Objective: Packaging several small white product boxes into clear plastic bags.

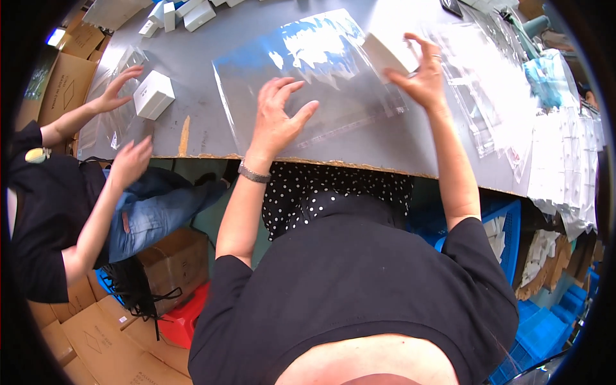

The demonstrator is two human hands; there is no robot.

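Observation:
My left hand (278,119) hovers over a large clear plastic sheet or bag (256,70) on the table. Its fingers are spread and nothing is in it. At the sheet's right edge, my right hand (423,77) is around one end of a tilted white box (387,52), thumb on the near side and fingers on the far side. The fingers partly hide how firmly they press on the box. More clear plastic bags (471,83) lie to the right of that hand.
At left, a co-worker's hands (122,93) are beside another white box (154,95). Several small white boxes (199,16) stand at the far left. A phone (452,7) lies at the back right. Blue crates (539,333) and cardboard boxes (106,340) sit below the grey table (346,144).

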